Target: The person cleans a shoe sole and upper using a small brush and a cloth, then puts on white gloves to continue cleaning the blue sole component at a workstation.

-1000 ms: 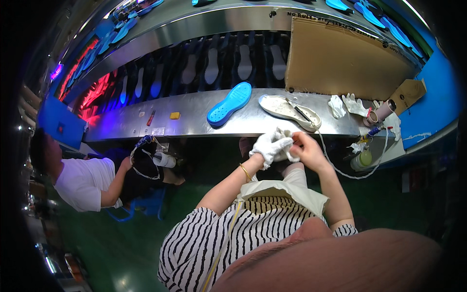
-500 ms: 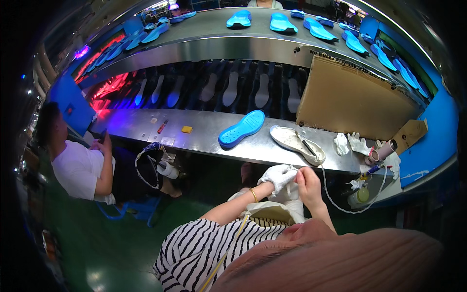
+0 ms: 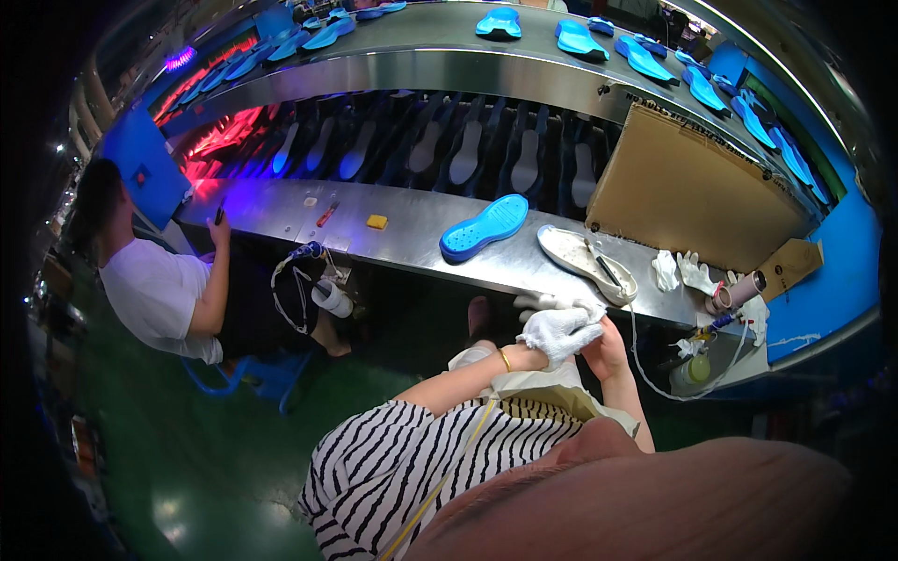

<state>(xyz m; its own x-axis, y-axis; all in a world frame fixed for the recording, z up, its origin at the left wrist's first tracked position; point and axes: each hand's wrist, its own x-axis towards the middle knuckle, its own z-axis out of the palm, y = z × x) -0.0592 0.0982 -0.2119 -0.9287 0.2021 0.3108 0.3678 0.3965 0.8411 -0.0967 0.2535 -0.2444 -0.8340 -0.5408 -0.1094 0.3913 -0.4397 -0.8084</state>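
Observation:
My left hand (image 3: 554, 335) wears a white knit glove, and a gold bangle circles its wrist. Its fingers reach toward my bare right hand (image 3: 608, 351) and close on a second, loose white glove (image 3: 538, 302), whose fingers are smeared by motion. My right hand meets this glove at its right end; the right fingertips are hidden behind the white cloth. Both hands are over my lap, just in front of the metal bench (image 3: 402, 248). On the bench beyond them lie a blue shoe sole (image 3: 485, 228) and an off-white sole (image 3: 575, 258) with a dark-handled slim tool (image 3: 606, 266) across it.
White gloves (image 3: 694, 273), a pinkish cylinder (image 3: 745, 290) and a cardboard sheet (image 3: 697, 182) stand at the right. A white cord (image 3: 645, 379) hangs there. Blue soles (image 3: 645, 61) lie on the raised belt. At left sits another person (image 3: 159, 290), beside a yellow block (image 3: 377, 222).
My hands have come closer together, and the loose glove now stretches above my gloved left hand. The view has shifted slightly. The person at left has raised a hand with a dark object.

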